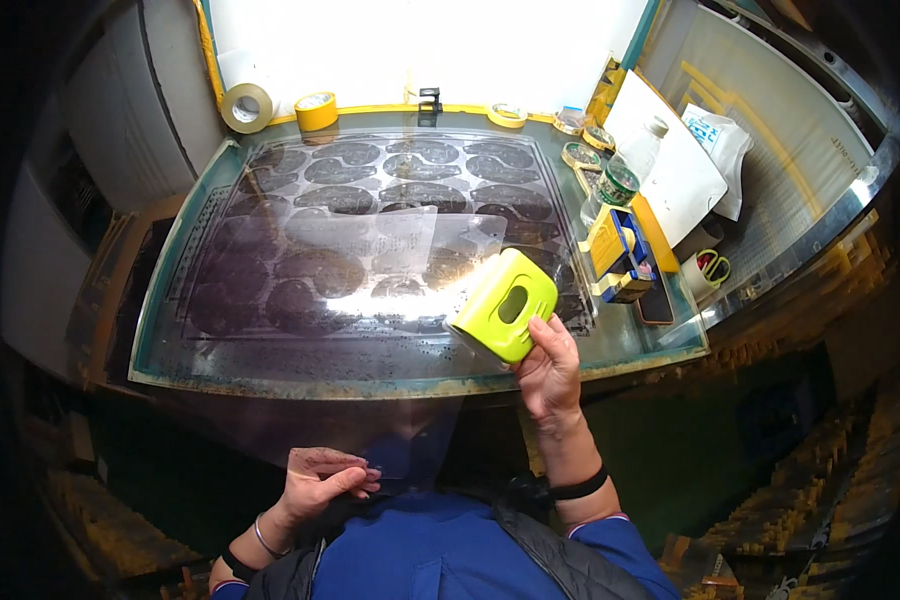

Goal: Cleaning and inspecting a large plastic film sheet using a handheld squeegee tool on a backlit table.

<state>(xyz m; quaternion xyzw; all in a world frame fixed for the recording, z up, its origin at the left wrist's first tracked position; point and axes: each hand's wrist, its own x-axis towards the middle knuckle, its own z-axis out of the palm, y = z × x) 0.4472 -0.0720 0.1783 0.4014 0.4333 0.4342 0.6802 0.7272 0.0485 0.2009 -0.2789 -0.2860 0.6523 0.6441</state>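
Observation:
My right hand (552,378) grips a lime-green hole punch (536,284) above the front of the glass table, thumb on its near end. Down by my body, my left hand (322,482) is closed on the edge of a thin transparent film sheet (407,442). That sheet rises toward the table, but its far outline is hard to follow. Under the hole punch, a large printed film (335,200) with rows of dark, rounded shapes lies on the glass. Bright glare covers part of it.
Tape rolls (316,111) line the table's back edge. On the right stand a blue-and-yellow tape dispenser (618,250), a clear plastic bottle (646,150) and a phone (655,309). Green-handled scissors (713,266) sit in a cup by the right edge. A white lit panel (420,50) rises behind.

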